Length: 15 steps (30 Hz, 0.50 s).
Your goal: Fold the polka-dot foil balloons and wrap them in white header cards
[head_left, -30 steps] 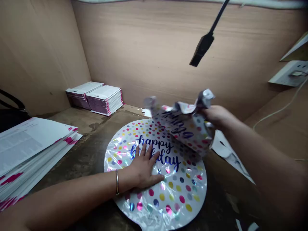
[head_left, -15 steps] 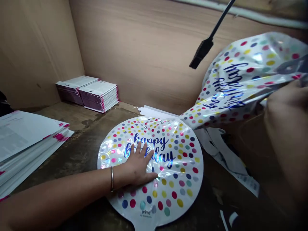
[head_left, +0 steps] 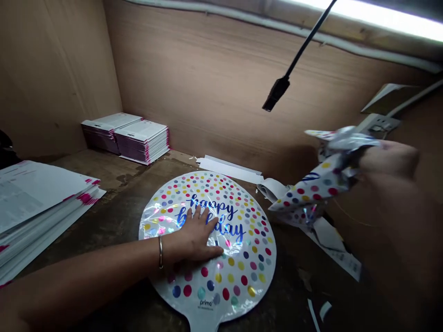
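At centre, a flat balloon (head_left: pixel 242 286) is pressed by the left hand (head_left: pixel 195 237), fingers spread; at right, a crumpled balloon (head_left: pixel 311 188), unflattened, is apparently gripped by the right hand (head_left: pixel 391 159).

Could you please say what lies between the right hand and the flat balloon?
In the head view, the bunched balloon gripped by the right hand.

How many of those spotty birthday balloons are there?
2 that I can see: a flat balloon on the table under the left hand, and a crumpled balloon in the right hand. More may be hidden beneath or in the folds.
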Available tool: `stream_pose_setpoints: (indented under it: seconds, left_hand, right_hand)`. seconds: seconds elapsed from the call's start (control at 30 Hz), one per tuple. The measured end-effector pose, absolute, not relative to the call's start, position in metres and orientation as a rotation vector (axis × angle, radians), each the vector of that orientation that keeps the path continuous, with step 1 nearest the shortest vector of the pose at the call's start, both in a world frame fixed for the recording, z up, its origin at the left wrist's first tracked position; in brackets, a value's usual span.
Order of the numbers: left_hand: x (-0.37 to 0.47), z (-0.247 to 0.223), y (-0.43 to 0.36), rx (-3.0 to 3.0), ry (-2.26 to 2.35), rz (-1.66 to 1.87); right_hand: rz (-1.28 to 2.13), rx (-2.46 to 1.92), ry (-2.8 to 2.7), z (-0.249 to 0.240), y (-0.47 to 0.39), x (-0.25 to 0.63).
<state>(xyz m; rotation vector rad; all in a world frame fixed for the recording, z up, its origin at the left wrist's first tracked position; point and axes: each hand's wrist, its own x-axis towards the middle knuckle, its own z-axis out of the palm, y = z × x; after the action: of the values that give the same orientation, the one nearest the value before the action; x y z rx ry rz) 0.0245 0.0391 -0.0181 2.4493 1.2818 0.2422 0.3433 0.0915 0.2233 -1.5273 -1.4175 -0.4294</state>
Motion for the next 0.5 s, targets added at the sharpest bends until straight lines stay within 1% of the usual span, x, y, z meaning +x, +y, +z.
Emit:
stream_pose_setpoints:
  seconds: [0.07,0.2,0.27,0.3,0.37,0.5]
  left_hand:
    - [0.021,-0.008,0.047,2.397,1.320,0.439]
    - [0.003,0.018,0.059,2.359,1.456,1.272]
    - [-0.011,0.026,0.058,2.441,1.417,1.561]
    - [-0.020,0.026,0.055,2.514,1.373,1.615]
    - [-0.039,0.022,0.046,2.698,1.242,1.534]
    - [-0.076,0.003,0.026,2.838,1.071,1.020]
  right_hand:
    - [-0.397,-1.538,-1.413,0.206,0.077,0.318]
    - [-0.237,-1.472,-1.704,0.161,0.026,0.244]
    - [-0.021,-1.378,-1.985,0.136,-0.002,0.212]
    - [0.089,-1.348,-2.101,0.123,-0.015,0.202]
    - [0.271,-1.389,-2.264,0.099,-0.036,0.190]
    - [0.427,-1.814,-2.432,0.064,-0.062,0.196]
